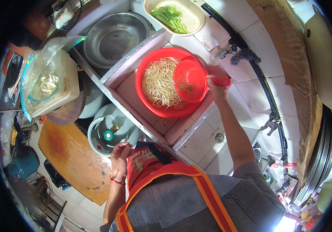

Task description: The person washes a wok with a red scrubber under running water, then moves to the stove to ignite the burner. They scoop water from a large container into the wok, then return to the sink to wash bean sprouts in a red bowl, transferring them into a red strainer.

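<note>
My right hand [218, 88] grips the handle of a red plastic strainer [186, 76], which is tilted over the right side of a red plastic basin [143, 105]. A few brownish bits cling to its mesh. Bean sprouts [158, 84] heap up in the basin, partly hidden by the strainer. The basin stands in a tiled sink [128, 84]. My left hand [120, 155] hangs by the red apron [142, 158], fingers loosely curled and holding nothing. Close to it is a grey-green gas cylinder [93, 133] with a green valve knob [108, 135].
A large metal basin [87, 40] stands left of the sink. Beyond the sink, a cream colander [193, 21] holds cut green vegetables [170, 18]. A tap [221, 53] juts from a black pipe [260, 72]. Left, a plastic bag [50, 55] covers a container; a wooden board [73, 156] lies lower.
</note>
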`<state>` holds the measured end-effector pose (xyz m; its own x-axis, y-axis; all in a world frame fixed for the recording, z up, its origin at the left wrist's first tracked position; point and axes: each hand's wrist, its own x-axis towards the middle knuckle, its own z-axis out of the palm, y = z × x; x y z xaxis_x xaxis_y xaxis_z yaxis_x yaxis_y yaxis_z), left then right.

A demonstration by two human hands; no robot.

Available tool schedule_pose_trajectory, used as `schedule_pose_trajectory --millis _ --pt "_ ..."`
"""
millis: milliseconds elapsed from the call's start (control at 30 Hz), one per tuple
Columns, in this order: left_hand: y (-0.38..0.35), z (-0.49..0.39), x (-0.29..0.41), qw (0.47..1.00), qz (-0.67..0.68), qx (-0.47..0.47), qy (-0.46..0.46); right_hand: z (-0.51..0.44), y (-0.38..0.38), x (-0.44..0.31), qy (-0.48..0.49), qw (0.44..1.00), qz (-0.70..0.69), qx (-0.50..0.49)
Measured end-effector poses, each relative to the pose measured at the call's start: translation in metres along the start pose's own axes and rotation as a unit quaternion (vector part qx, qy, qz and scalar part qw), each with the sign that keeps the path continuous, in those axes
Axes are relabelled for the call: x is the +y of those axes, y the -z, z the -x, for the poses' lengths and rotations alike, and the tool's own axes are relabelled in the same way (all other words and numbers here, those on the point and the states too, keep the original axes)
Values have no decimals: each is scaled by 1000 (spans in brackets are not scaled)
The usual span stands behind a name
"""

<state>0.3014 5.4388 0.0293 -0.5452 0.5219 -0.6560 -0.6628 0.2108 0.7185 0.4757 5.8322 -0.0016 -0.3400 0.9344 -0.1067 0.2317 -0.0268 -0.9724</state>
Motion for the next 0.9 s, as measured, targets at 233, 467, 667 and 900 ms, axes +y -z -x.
schedule_pose_trajectory --millis 233,467,667,900 --pt "6 2 -1 1000 -7 7 -10 4 -17 16 -51 997 -28 51" --pt "6 4 -2 1000 -9 14 -3 -3 -55 -4 -76 968 -206 125" --pt "8 9 -2 1000 -4 23 -13 -15 -118 13 9 966 -190 172" --pt "20 11 -11 999 6 35 -4 -13 -146 37 -9 962 -165 218"
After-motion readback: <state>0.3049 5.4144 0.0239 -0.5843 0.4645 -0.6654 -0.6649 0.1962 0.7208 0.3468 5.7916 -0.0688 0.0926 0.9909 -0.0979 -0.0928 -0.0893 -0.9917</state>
